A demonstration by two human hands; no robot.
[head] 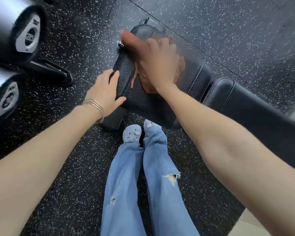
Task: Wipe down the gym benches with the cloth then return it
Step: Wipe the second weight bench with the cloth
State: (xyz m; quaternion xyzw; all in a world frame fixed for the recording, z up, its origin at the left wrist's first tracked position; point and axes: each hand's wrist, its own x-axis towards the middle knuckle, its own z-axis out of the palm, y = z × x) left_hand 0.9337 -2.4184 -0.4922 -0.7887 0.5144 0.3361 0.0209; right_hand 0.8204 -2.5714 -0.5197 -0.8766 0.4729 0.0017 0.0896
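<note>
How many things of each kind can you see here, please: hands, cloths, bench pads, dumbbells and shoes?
Hands: 2, the left hand and the right hand
Reddish-brown cloth: 1
Black bench pads: 2
Dumbbells plainly in view: 2
Light blue shoes: 2
Total: 9

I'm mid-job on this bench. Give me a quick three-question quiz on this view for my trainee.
1. True or false: the left hand holds the cloth.
2. Fill in: the left hand rests on the edge of the ____.
3. Where is the right hand? A) on the cloth B) hanging free C) on a dumbbell
Key: 1 false; 2 bench; 3 A.
</note>
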